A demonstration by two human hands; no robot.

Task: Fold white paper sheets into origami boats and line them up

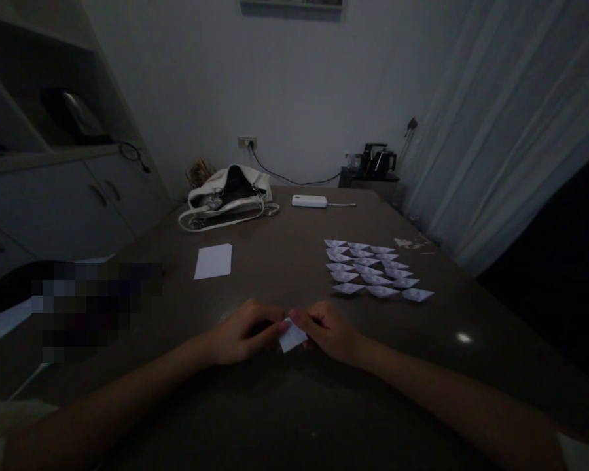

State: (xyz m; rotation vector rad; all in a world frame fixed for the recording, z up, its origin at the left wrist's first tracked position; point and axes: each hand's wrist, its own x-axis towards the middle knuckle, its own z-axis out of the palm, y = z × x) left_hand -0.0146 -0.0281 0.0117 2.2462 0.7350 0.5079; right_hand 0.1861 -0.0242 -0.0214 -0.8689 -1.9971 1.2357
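Observation:
A small folded piece of white paper [292, 336] is pinched between both hands over the near middle of the table. My left hand [245, 332] grips its left edge between thumb and fingers. From the other side, my right hand [331, 332] presses its thumb on the paper's upper right part, fingers curled behind. Several folded paper boats [366, 269] stand in rows beyond my right hand. Past my left hand lies a stack of square white paper sheets [213, 261].
A white handbag [230, 195] lies at the table's far left, with a white power bank [309, 201] and short cable to its right. Paper scraps [410, 243] lie near the right edge. A black kettle [381, 162] stands on a cabinet behind. A blurred patch covers the left side.

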